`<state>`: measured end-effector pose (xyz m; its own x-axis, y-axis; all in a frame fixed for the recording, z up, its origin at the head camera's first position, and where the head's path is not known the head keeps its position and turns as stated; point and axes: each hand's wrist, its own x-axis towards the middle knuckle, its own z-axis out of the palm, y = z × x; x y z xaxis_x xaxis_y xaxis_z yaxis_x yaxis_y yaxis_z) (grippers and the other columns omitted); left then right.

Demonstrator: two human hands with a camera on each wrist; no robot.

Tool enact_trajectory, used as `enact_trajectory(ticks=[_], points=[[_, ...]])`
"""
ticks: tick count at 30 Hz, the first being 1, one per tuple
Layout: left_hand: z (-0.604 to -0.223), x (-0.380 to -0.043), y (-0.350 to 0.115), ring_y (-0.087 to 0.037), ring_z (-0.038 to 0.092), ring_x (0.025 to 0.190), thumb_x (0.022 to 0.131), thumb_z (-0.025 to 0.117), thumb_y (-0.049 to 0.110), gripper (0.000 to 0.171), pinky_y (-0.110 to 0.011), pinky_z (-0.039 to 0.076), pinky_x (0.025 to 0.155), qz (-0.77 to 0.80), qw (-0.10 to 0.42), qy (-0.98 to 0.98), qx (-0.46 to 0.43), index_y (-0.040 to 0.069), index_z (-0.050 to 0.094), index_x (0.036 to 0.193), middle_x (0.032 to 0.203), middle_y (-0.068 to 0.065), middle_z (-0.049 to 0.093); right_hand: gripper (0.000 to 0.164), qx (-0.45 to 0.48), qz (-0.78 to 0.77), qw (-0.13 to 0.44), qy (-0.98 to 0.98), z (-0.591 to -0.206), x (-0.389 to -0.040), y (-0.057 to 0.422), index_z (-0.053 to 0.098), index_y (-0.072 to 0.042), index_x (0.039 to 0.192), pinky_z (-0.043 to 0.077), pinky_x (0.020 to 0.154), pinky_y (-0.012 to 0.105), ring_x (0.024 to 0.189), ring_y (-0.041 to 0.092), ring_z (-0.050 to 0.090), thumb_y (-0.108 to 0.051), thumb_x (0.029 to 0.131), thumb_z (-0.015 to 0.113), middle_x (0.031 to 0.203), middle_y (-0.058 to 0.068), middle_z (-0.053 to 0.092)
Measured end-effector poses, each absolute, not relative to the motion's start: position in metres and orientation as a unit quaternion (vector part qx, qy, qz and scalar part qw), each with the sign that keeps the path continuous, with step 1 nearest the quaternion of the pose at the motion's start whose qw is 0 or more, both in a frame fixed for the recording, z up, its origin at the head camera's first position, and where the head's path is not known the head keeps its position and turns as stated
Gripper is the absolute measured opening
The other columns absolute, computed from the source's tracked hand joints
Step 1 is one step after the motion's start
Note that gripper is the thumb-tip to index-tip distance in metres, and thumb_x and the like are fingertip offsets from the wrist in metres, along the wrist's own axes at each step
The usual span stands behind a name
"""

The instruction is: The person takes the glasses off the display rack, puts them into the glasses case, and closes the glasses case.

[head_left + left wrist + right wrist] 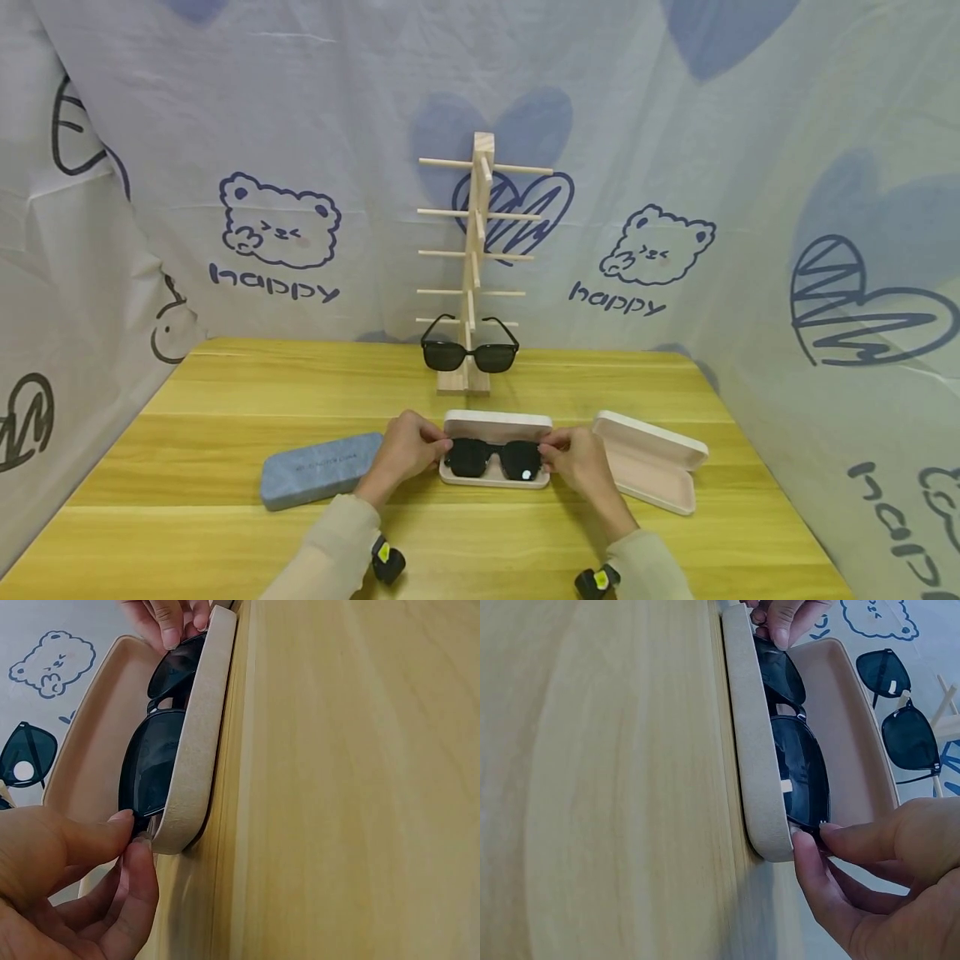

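Note:
Black sunglasses sit within the open, pale glasses case at the middle of the table. My left hand pinches their left end between thumb and fingers, right by the case's edge. At the opposite end, my right hand pinches the frame the same way. Both wrist views show the dark lenses partly below the front wall of the case. The temples are hidden behind the lenses.
A blue glasses case lies closed at the left. Another pale case stands open at the right. Behind, a wooden display rack with several pegs carries a second pair of sunglasses on its lowest level. A printed cloth hangs around the table.

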<state>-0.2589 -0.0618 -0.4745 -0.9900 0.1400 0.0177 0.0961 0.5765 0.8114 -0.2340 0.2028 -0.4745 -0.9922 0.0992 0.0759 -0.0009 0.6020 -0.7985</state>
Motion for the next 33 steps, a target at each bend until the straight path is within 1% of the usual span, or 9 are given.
enact_trajectory(ticks=[9,14,18,27,30,33], points=[[-0.4749,-0.2599,-0.0610,-0.010,0.065,0.058,0.088,0.081,0.008,0.008,-0.024,0.053,0.053,0.453,0.020,0.889,0.060,0.008,0.083,0.081,0.083,-0.007,0.079,0.005,-0.042,0.445,0.054,-0.893,-0.4748,-0.2359,0.2028,0.077,0.004,0.084,0.050,0.048,0.015,0.055,0.010,0.067,0.003,0.088,0.076,0.069,0.007,0.072],[-0.4744,-0.2600,-0.0603,-0.010,0.065,0.056,0.087,0.082,0.007,0.008,-0.023,0.053,0.052,0.448,0.015,0.892,0.058,0.007,0.083,0.078,0.079,-0.007,0.078,0.007,-0.036,0.438,0.057,-0.897,-0.4753,-0.2380,0.2025,0.078,0.001,0.081,0.045,0.047,0.016,0.053,0.008,0.064,0.004,0.087,0.075,0.066,0.006,0.071],[-0.4735,-0.2598,-0.0595,-0.010,0.065,0.055,0.086,0.083,0.007,0.010,-0.023,0.054,0.052,0.444,0.016,0.894,0.056,0.007,0.082,0.076,0.077,-0.007,0.077,0.008,-0.031,0.434,0.062,-0.898,-0.4768,-0.2399,0.2030,0.078,0.000,0.080,0.045,0.048,0.017,0.054,0.009,0.064,0.004,0.086,0.075,0.066,0.006,0.072],[-0.4724,-0.2582,-0.0576,-0.010,0.066,0.055,0.085,0.083,0.005,0.011,-0.024,0.055,0.052,0.443,0.010,0.894,0.062,0.006,0.081,0.074,0.075,-0.007,0.077,0.004,-0.029,0.427,0.065,-0.902,-0.4786,-0.2414,0.2036,0.079,0.002,0.082,0.049,0.049,0.017,0.055,0.009,0.066,0.003,0.085,0.078,0.070,0.007,0.074],[-0.4725,-0.2583,-0.0569,-0.010,0.066,0.054,0.085,0.083,0.004,0.011,-0.024,0.056,0.051,0.442,0.008,0.895,0.063,0.006,0.081,0.074,0.074,-0.006,0.077,0.002,-0.025,0.427,0.064,-0.901,-0.4779,-0.2407,0.2040,0.080,0.002,0.084,0.052,0.050,0.018,0.056,0.009,0.067,0.003,0.085,0.078,0.076,0.009,0.076],[-0.4725,-0.2581,-0.0568,-0.010,0.066,0.054,0.085,0.082,0.004,0.009,-0.024,0.056,0.051,0.441,0.005,0.895,0.066,0.006,0.081,0.076,0.073,-0.006,0.077,0.005,-0.020,0.432,0.059,-0.900,-0.4773,-0.2399,0.2052,0.081,0.001,0.087,0.055,0.052,0.020,0.059,0.011,0.069,0.005,0.084,0.078,0.086,0.014,0.078]])
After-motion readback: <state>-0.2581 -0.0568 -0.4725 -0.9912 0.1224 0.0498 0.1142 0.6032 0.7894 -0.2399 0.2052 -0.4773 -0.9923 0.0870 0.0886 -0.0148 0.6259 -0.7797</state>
